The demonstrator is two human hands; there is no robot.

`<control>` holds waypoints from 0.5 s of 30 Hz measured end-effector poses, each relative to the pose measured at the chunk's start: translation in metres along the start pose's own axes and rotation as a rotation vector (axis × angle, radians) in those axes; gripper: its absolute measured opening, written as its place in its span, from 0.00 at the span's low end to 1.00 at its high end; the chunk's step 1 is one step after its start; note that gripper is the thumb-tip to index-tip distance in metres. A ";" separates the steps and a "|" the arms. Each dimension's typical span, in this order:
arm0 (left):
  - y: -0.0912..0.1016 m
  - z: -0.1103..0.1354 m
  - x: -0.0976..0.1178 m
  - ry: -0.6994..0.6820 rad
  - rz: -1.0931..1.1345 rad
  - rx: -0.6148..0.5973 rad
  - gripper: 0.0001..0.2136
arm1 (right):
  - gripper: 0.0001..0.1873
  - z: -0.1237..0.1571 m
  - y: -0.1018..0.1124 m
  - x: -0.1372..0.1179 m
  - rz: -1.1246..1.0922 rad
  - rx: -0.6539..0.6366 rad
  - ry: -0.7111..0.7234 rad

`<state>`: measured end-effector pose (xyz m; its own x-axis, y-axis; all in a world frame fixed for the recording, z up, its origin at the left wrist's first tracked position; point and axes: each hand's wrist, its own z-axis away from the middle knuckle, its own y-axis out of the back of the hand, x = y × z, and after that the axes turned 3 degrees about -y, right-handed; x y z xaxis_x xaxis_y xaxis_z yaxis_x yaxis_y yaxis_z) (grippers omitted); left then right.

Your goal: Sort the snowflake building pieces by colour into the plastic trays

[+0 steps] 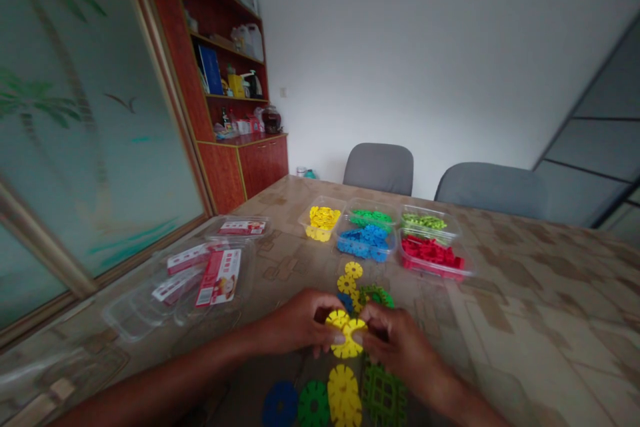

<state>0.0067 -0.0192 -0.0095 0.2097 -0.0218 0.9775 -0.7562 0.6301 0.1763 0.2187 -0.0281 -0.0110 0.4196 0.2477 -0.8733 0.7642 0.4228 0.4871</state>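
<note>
Just above the table's near middle, my left hand (305,323) and my right hand (393,333) meet over a cluster of yellow notched discs (346,335). Each hand pinches the cluster from its own side, and thumbs cover part of it. How the discs are joined I cannot tell. Beyond the hands lie loose yellow discs (347,283), a partly covered blue piece (345,300) and a green ring-like piece (376,295). Closer to me are a blue disc (280,403), a green disc (314,403), a yellow group of discs (345,395) and a green lattice piece (384,392).
Clear tubs hold yellow (324,219), green (371,217), blue (365,241), light green (424,221) and red pieces (433,255). Labelled clear lids (219,278) lie at left. Grey chairs (379,168) stand beyond the patterned table (530,293); a shelf cabinet (235,90) is behind.
</note>
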 end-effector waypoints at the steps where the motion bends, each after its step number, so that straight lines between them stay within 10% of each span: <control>1: -0.001 0.000 -0.001 0.002 -0.004 0.008 0.16 | 0.13 0.001 -0.003 -0.001 -0.015 0.007 -0.002; 9: 0.006 -0.001 0.013 -0.026 -0.129 0.112 0.13 | 0.14 -0.003 0.012 -0.004 -0.153 0.077 0.035; 15: 0.058 -0.020 0.049 -0.113 -0.460 0.365 0.10 | 0.13 -0.013 0.021 0.017 -0.073 0.184 0.002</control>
<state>-0.0146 0.0313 0.0459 0.5139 -0.3244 0.7941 -0.7716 0.2298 0.5932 0.2361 -0.0039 -0.0156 0.3589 0.2242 -0.9060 0.8692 0.2734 0.4120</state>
